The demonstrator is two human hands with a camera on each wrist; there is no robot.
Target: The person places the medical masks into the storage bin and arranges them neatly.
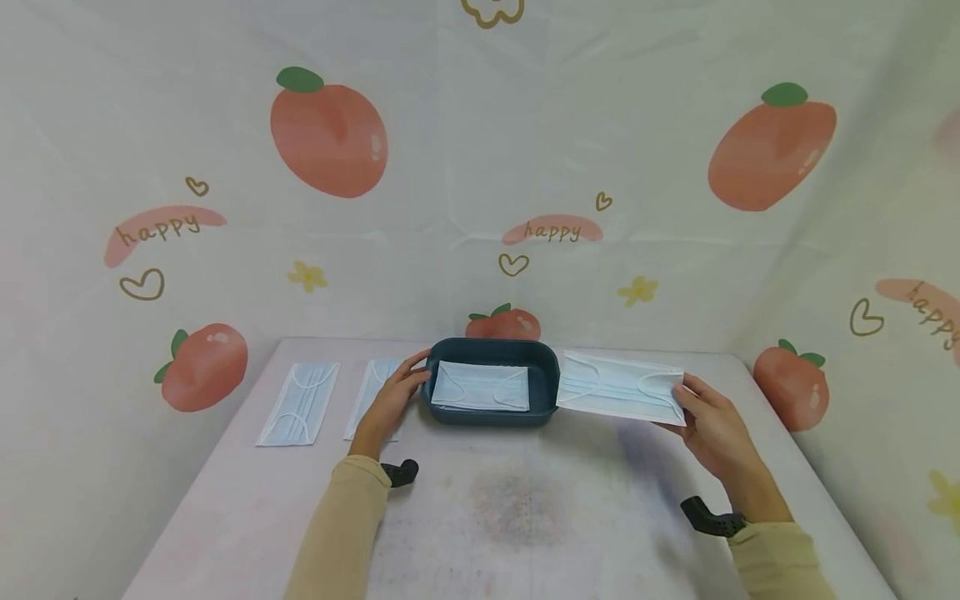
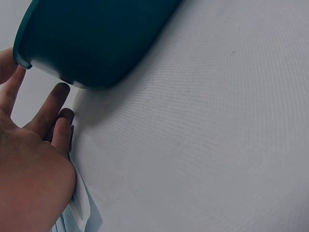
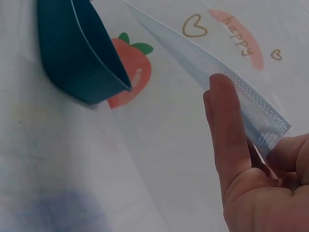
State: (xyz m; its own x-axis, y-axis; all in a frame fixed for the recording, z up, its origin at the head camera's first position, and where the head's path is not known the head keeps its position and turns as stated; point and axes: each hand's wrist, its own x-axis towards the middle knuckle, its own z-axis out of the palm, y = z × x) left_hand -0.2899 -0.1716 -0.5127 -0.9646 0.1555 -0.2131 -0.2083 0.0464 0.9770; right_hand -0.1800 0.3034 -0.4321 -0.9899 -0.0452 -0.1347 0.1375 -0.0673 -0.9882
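A blue pleated face mask [image 1: 621, 388] with white ear loops is held flat at its right end by my right hand [image 1: 720, 429]. Thumb and fingers pinch its short edge, as the right wrist view shows, where the mask [image 3: 212, 67] slants up and away. Its left end reaches the right rim of a dark teal plastic bin [image 1: 487, 421]. Inside the bin lies a stack of similar masks [image 1: 480, 387]. My left hand [image 1: 390, 406] touches the bin's left side with extended fingers; in the left wrist view its fingertips meet the rim of the bin [image 2: 96, 43].
Two more masks lie on the white table [image 1: 480, 533]: one mask [image 1: 298, 404] at far left, another mask [image 1: 371, 400] partly hidden under my left hand. A white printed cloth backdrop [image 1: 450, 167] rises behind the bin and along both sides.
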